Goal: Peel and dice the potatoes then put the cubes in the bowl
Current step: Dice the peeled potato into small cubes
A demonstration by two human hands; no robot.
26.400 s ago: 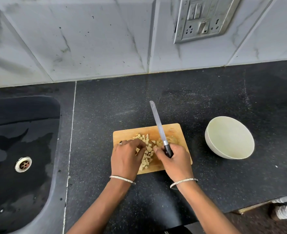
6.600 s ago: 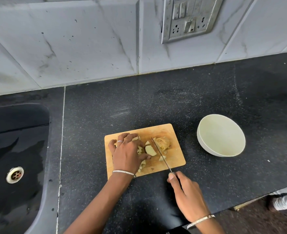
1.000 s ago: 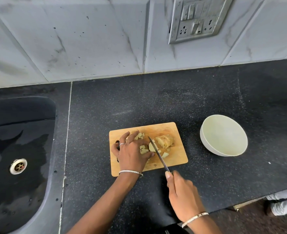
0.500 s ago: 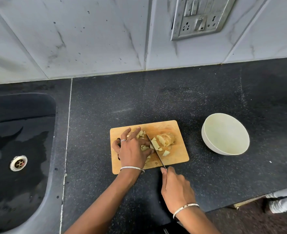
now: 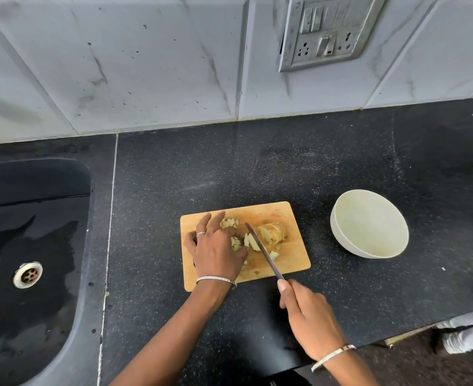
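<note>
- On the wooden cutting board (image 5: 292,264), near the counter's front edge, lie pale potato pieces (image 5: 253,243), with a sliced potato chunk (image 5: 274,232) just to their right.
- The left hand (image 5: 218,252) rests on the pieces with its fingers spread and relaxed, gripping nothing.
- The right hand (image 5: 310,316), off the board's near edge, is wrapped around the knife (image 5: 261,247) handle, with the forefinger laid along the spine.
- The blade slants across the board, its tip between the pieces and the chunk.
- A cream bowl (image 5: 369,227) sits on the black counter (image 5: 257,168) to the right of the board, apart from it.
- A black sink (image 5: 34,218) lies far left.
</note>
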